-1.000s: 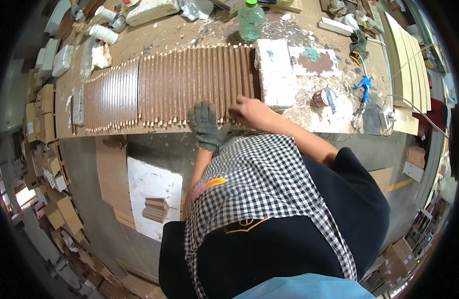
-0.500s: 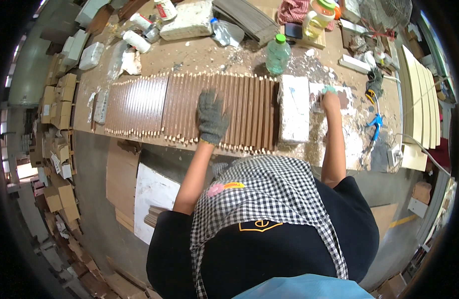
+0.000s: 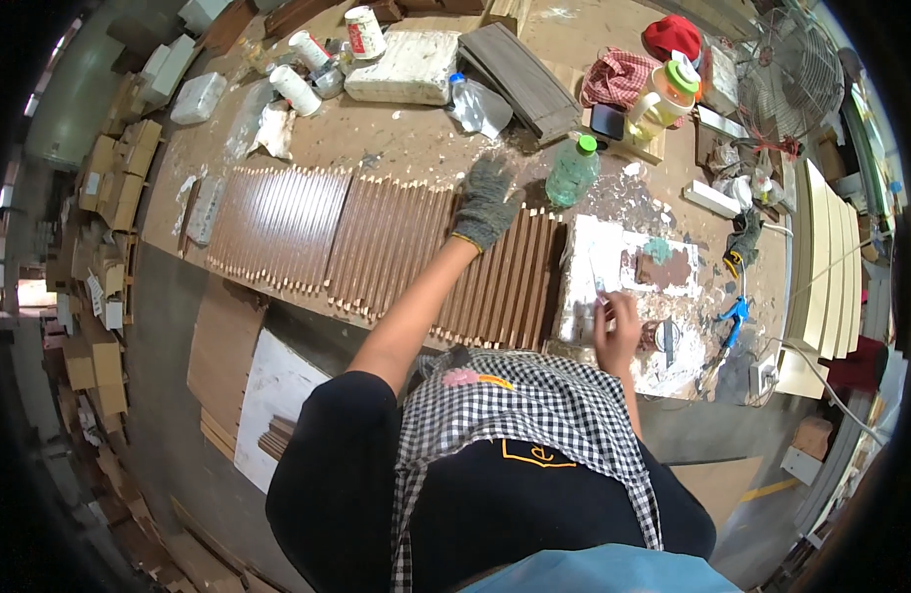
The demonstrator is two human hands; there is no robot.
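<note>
My left hand [image 3: 484, 205], in a dark grey knitted glove, reaches over the far ends of a row of brown wooden strips [image 3: 386, 247]. Its fingers look stretched out and somewhat blurred. The strips lie side by side, with pale tips at both ends. My bare right hand [image 3: 616, 331] is at the near right part of a white, paint-crusted block [image 3: 586, 262], fingers bent together around something thin that I cannot make out. To the right of the block lies a white board [image 3: 685, 282] with a brown patch and a green lump [image 3: 658, 249].
A green-capped bottle [image 3: 574, 173] stands just beyond the strips. A round jar [image 3: 659, 337] is right of my right hand. Blue-handled pliers-like tool [image 3: 735, 321] lies near the table's right edge. Farther back are grey boards [image 3: 520, 79], a yellow jug [image 3: 661, 104] and a wire fan [image 3: 791, 74].
My left hand has moved right and away from me to the strips' far ends. My right hand has come back from the green lump to the near part of the white block.
</note>
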